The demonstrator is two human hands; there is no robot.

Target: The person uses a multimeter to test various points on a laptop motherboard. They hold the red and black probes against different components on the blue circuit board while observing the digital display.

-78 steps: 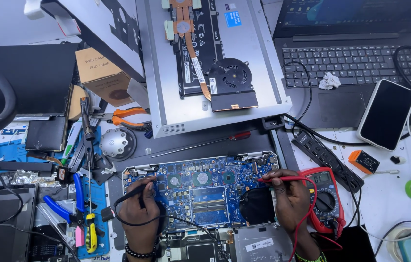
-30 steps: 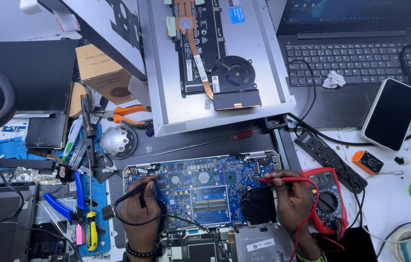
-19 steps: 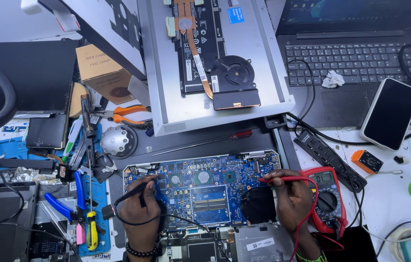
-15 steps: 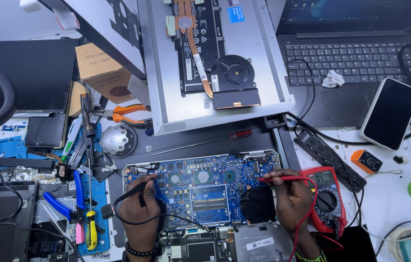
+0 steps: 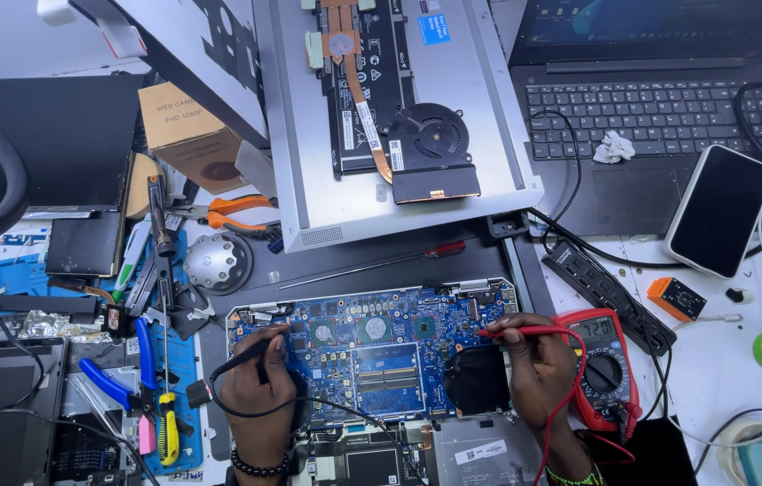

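Note:
A blue laptop motherboard (image 5: 372,355) lies in an opened laptop base in front of me. My left hand (image 5: 259,391) grips a black multimeter probe (image 5: 241,357), its tip on the board's left part. My right hand (image 5: 538,373) grips a red probe (image 5: 525,332), tip touching the board's right edge near the round fan opening (image 5: 477,382). A red multimeter (image 5: 604,371) lies just right of my right hand, its leads running to both probes.
Behind the board are a red-handled screwdriver (image 5: 372,265), a silver laptop shell with fan (image 5: 390,117), an open black laptop (image 5: 660,99), a phone (image 5: 718,211) and a power strip (image 5: 610,292). Pliers and cutters (image 5: 142,378) crowd the left.
Both hands stay on the board with their probes; only the view has shifted slightly.

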